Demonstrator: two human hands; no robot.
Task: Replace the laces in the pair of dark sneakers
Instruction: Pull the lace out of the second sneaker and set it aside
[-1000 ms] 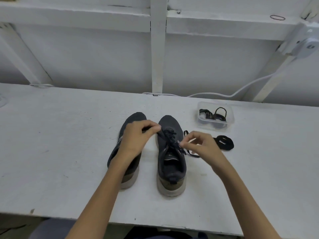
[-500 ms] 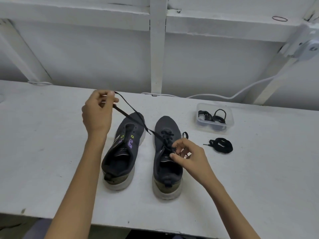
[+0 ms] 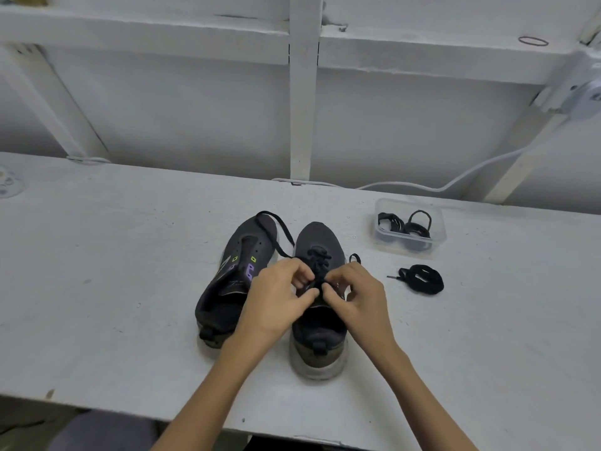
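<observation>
Two dark sneakers stand side by side on the white table (image 3: pixel 97 255), toes pointing away from me. The left sneaker (image 3: pixel 232 275) has no lace in its eyelets. The right sneaker (image 3: pixel 320 255) carries a black lace (image 3: pixel 317 255) through its front eyelets. My left hand (image 3: pixel 276 301) and my right hand (image 3: pixel 357 297) meet over the right sneaker's tongue, each pinching the lace there. A loose end of that lace (image 3: pixel 279 231) trails across the left sneaker's toe. The fingertips hide the upper eyelets.
A bundled black lace (image 3: pixel 422 279) lies right of the shoes. Behind it a clear plastic box (image 3: pixel 409 227) holds more black laces. A white cable (image 3: pixel 422 187) runs along the back wall. The table's front edge is near my forearms.
My left hand, which had pulled the lace end high to the left, has come back down to the right sneaker's tongue. The lace end now lies slack over the left sneaker.
</observation>
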